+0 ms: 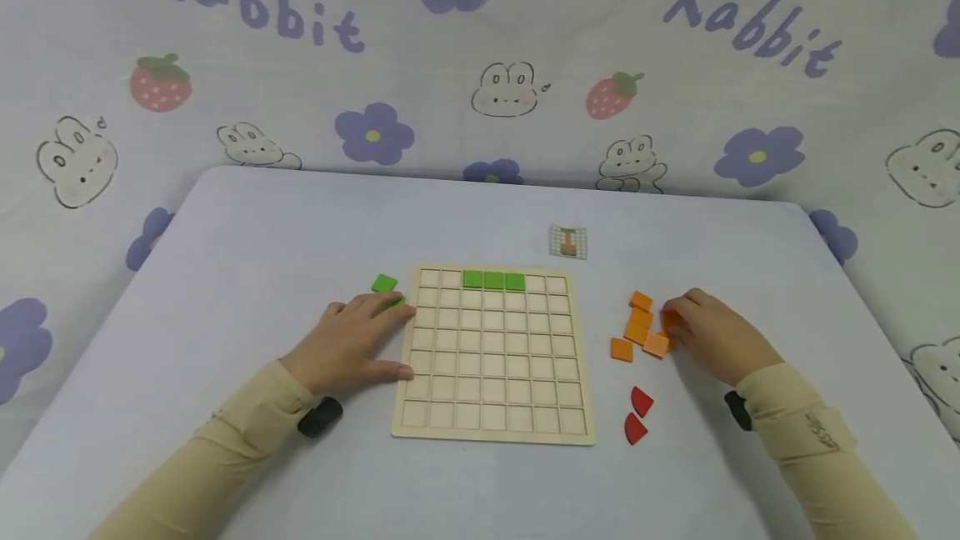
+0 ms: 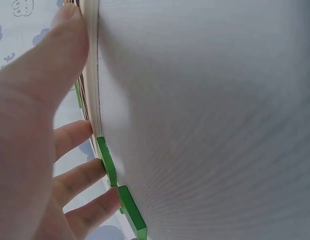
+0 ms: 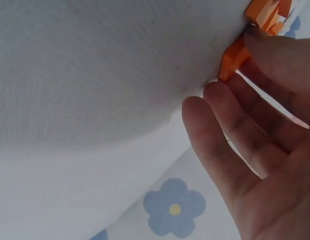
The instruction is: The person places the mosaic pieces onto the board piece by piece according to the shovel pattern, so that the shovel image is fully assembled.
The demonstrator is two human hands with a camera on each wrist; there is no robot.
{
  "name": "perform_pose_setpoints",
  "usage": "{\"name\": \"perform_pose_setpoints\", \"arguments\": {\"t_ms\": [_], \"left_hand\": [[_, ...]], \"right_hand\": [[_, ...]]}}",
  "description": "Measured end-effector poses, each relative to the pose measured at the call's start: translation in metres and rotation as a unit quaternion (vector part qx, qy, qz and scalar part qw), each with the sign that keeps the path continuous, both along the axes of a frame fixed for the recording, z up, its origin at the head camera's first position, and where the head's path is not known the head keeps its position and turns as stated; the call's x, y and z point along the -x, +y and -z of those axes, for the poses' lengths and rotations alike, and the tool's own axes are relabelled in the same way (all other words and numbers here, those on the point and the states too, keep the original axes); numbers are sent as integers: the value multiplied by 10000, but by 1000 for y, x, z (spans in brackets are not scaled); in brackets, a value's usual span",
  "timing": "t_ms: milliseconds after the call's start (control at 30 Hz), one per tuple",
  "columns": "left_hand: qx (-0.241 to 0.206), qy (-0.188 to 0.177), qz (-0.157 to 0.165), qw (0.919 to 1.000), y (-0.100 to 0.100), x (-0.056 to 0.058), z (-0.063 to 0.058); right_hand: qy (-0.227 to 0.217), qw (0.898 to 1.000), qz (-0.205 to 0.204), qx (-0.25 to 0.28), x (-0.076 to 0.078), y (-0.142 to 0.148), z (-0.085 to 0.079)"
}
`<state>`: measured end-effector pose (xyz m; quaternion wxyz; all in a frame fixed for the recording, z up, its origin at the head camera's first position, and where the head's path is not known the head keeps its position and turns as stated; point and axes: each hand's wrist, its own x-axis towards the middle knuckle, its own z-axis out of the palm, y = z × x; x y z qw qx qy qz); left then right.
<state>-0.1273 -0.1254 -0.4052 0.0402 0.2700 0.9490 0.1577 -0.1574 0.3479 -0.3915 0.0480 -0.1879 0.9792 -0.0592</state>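
Observation:
A pale wooden grid board (image 1: 481,342) lies on the table with three green square tiles (image 1: 493,280) in its top row. Along the board's left edge rests my left hand (image 1: 348,340), fingers spread and thumb at the rim. Under and beside its fingertips are loose green tiles (image 1: 385,282), seen edge-on in the left wrist view (image 2: 132,212). To the right, my right hand (image 1: 716,338) pinches an orange square tile (image 3: 234,59) between thumb and fingers, low over the table. Several more orange tiles (image 1: 638,327) lie just left of that hand, some overlapping.
Two red quarter-round pieces (image 1: 635,428) lie right of the board's lower corner. A small printed pattern card (image 1: 568,242) sits beyond the board's top right. The white table (image 1: 300,215) ends at a patterned cloth backdrop (image 1: 300,82).

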Motion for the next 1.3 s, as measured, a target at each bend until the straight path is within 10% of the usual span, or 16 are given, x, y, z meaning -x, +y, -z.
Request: {"name": "perform_pose_setpoints", "arguments": {"t_ms": [1300], "left_hand": [[34, 89, -15, 10000, 0, 0, 7]], "right_hand": [[924, 9937, -605, -207, 14, -52, -23]]}}
